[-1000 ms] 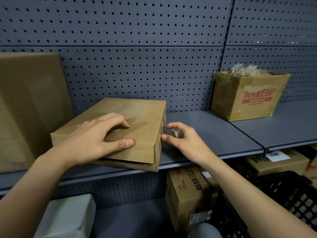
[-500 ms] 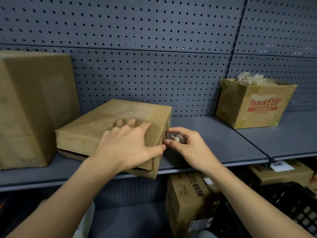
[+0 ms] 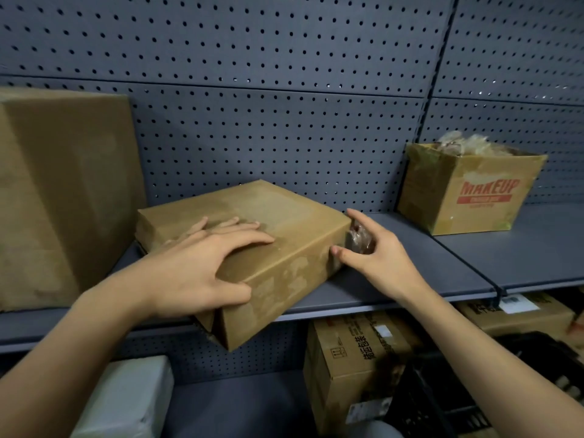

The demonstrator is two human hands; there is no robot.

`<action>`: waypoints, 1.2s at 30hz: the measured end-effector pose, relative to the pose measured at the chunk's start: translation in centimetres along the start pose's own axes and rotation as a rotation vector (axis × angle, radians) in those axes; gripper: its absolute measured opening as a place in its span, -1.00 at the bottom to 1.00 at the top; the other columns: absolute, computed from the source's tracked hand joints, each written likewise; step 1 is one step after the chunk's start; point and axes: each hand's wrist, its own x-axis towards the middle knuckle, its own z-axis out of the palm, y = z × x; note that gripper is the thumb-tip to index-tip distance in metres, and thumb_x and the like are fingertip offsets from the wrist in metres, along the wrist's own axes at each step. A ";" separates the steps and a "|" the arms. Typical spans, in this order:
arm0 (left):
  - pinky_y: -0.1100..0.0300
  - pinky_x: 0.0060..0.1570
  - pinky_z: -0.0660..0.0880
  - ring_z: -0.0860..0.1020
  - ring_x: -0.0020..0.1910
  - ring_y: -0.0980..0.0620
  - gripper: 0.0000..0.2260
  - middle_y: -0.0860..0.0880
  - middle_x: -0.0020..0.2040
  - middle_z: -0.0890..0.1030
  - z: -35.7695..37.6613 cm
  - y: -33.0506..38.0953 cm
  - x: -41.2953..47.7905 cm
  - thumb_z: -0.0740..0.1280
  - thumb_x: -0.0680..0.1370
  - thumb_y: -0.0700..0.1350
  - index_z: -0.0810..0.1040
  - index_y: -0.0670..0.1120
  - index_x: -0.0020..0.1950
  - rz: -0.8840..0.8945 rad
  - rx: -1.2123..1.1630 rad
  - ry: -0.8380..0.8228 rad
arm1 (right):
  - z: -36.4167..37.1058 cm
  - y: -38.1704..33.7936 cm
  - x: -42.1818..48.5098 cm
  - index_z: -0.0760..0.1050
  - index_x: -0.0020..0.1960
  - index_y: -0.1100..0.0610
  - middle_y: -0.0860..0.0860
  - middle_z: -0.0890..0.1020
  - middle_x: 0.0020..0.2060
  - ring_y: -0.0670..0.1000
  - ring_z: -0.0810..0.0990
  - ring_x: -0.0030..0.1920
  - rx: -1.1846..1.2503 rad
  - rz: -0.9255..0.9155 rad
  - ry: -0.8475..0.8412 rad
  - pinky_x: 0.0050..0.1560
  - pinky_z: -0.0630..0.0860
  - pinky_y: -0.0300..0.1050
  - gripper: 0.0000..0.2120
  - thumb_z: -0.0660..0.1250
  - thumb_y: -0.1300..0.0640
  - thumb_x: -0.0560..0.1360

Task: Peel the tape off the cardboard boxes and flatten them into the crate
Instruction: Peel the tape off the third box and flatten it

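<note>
Box (image 3: 286, 221) | left grip (image 3: 192, 273) pressing top, fingers apart; right grip (image 3: 384, 259) clamped on tape wad (image 3: 360, 241)

A low brown box (image 3: 252, 245) lay closed and flat on the shelf (image 3: 410, 279), turned corner-first, its near corner overhanging the front edge, its faces scuffed pale in patches. A crumpled wad of clear tape (image 3: 360, 240) sat against its right end, inside the right hand (image 3: 379, 257). A black crate (image 3: 442, 409) sat below, partly hidden
</note>
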 end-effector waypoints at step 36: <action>-0.08 0.51 0.10 0.02 0.60 0.00 -0.26 0.21 0.62 -0.07 1.5 -0.6 2.6 0.15 0.46 0.48 -0.25 0.49 0.48 -0.144 0.364 0.104 | 3.8 -1.5 -3.0 0.50 0.31 0.02 -0.12 0.60 0.15 -0.19 0.52 0.17 -0.032 -0.081 0.306 0.28 0.44 -0.21 -0.53 0.49 0.04 0.43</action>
